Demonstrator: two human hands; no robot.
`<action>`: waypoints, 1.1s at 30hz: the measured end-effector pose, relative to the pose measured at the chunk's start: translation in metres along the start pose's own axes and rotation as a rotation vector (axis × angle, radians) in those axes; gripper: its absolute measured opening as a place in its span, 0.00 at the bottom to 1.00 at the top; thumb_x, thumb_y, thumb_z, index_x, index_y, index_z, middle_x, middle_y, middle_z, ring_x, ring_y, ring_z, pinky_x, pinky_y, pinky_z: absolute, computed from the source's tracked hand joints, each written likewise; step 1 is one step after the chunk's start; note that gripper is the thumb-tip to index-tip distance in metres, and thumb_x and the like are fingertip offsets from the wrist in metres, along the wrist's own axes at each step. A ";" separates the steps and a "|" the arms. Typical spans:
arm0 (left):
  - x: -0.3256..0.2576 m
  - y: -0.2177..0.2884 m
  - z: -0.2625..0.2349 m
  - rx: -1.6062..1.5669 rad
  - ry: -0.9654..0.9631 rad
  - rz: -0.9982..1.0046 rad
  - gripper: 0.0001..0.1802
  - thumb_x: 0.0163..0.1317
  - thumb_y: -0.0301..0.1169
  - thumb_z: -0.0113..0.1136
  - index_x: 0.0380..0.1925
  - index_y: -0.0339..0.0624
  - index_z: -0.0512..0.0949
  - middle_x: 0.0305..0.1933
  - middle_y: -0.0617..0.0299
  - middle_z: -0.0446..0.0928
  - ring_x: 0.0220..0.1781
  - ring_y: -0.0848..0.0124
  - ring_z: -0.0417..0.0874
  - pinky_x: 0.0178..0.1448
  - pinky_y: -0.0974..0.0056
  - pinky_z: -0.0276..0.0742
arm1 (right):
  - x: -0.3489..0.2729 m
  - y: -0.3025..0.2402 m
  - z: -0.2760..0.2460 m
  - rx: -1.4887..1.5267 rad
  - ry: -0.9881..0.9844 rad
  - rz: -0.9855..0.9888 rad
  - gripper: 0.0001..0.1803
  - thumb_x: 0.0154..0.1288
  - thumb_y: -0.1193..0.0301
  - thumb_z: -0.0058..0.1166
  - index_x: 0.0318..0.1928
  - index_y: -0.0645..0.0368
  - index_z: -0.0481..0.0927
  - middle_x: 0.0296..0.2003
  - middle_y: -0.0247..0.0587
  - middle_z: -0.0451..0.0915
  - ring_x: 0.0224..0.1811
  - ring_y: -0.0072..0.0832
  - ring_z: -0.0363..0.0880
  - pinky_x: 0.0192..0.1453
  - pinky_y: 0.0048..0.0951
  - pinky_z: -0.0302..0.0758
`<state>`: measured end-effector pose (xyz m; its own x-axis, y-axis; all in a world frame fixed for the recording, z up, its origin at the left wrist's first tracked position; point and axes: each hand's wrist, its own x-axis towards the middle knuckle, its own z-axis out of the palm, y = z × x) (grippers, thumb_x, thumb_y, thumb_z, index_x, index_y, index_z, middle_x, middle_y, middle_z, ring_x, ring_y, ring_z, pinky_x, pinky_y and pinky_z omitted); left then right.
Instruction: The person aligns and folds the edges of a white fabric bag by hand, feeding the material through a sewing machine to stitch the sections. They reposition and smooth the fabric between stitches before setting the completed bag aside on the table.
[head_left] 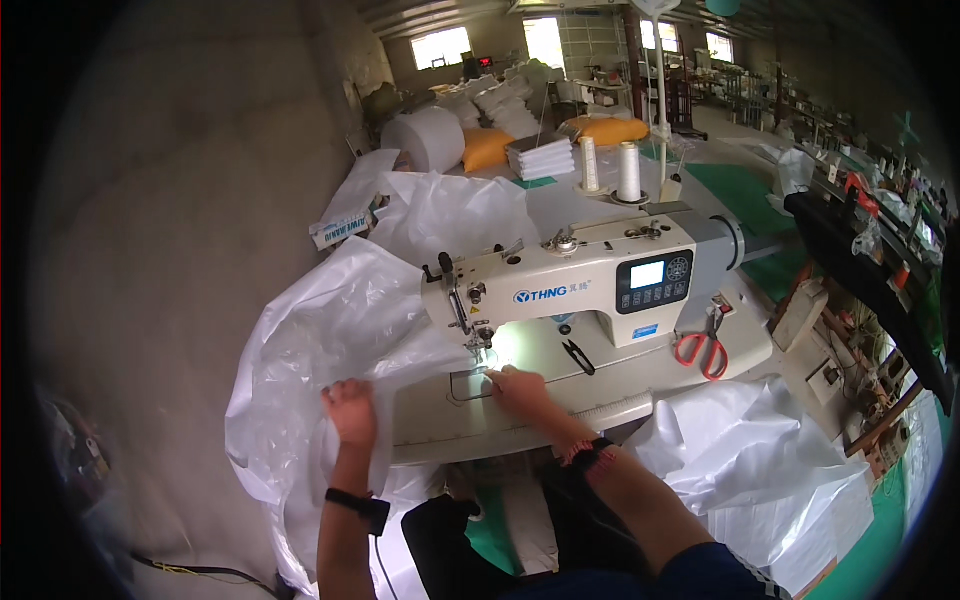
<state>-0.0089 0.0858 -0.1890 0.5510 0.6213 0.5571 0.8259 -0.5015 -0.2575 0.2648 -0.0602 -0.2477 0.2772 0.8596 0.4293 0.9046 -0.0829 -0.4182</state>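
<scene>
A white industrial sewing machine (560, 285) stands before me with its lamp lit at the needle. My right hand (520, 393) is by the presser foot (484, 358), thumb and finger pinched together; what lies between them is too small to make out. To the left, a large white translucent plastic sheet (330, 310) hangs over the table edge and runs up to the needle area. My left hand (350, 410) has its fingers curled on this sheet, left of the machine bed (450, 425).
Black thread snips (578, 357) and red-handled scissors (703, 352) lie on the machine table. Two thread cones (628, 172) stand behind the machine. More white sheeting (750, 450) is heaped at right. A white roll (425, 140) and orange sacks (487, 148) are farther back.
</scene>
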 end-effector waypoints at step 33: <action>-0.067 -0.102 0.127 -0.241 -0.159 -0.078 0.31 0.67 0.46 0.44 0.54 0.24 0.67 0.60 0.37 0.66 0.66 0.42 0.60 0.72 0.45 0.51 | -0.240 -0.048 -0.049 1.172 -0.686 0.967 0.20 0.67 0.62 0.50 0.51 0.67 0.73 0.45 0.44 0.78 0.43 0.34 0.81 0.47 0.30 0.79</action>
<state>-0.1143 0.1716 -0.2999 0.5145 0.7406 0.4322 0.8248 -0.5653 -0.0130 0.1707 -0.2875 -0.2910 0.0817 0.7934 -0.6031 -0.3093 -0.5551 -0.7721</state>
